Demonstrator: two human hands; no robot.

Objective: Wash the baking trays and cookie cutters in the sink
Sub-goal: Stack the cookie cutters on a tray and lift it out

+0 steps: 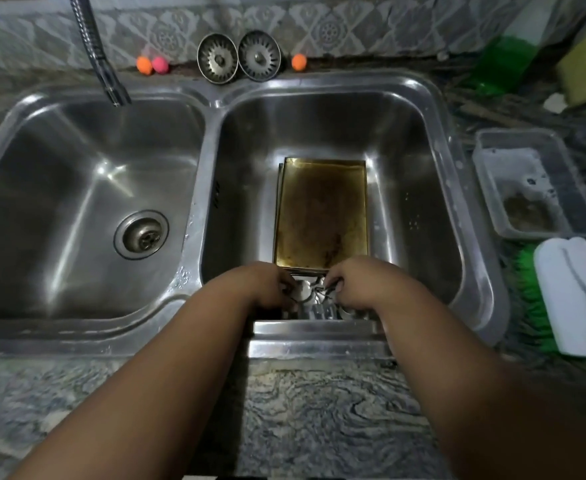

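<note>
So both bare forearms reach forward and angle in toward each other over the near edge of the sink [319,342]. The left hand [270,289] and right hand [353,289] sit knuckles-up, nearly touching, with fingers curled down onto the small metal cookie cutters [314,294].

I see the left basin [42,188] free — only the faucet [109,79] overhangs its far edge; in the right basin [412,174] stacked baking trays [322,209] fill the middle, cookie cutters [315,303] the near end.
</note>
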